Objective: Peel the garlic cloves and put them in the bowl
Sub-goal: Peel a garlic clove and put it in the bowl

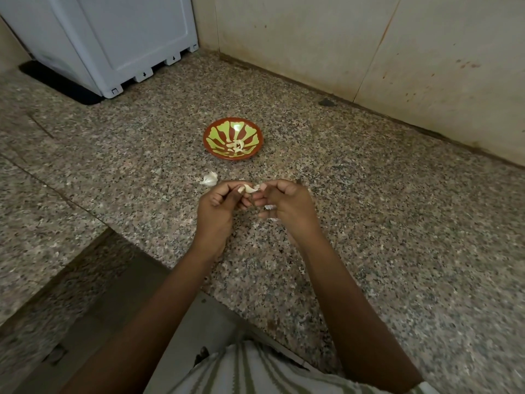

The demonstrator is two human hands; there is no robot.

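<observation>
While the garlic clove lies crosswise between both hands, long axis running nine to three, the left hand pinches one end and the right hand the other; the bowl sits at twelve o'clock, slightly nearer the left hand.

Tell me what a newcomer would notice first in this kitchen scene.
At the centre, the left hand and right hand pinch a garlic clove between them above the speckled granite counter. Just beyond sits a red-and-green bowl holding peeled cloves. A white garlic piece lies on the counter between the bowl and the hands.
</observation>
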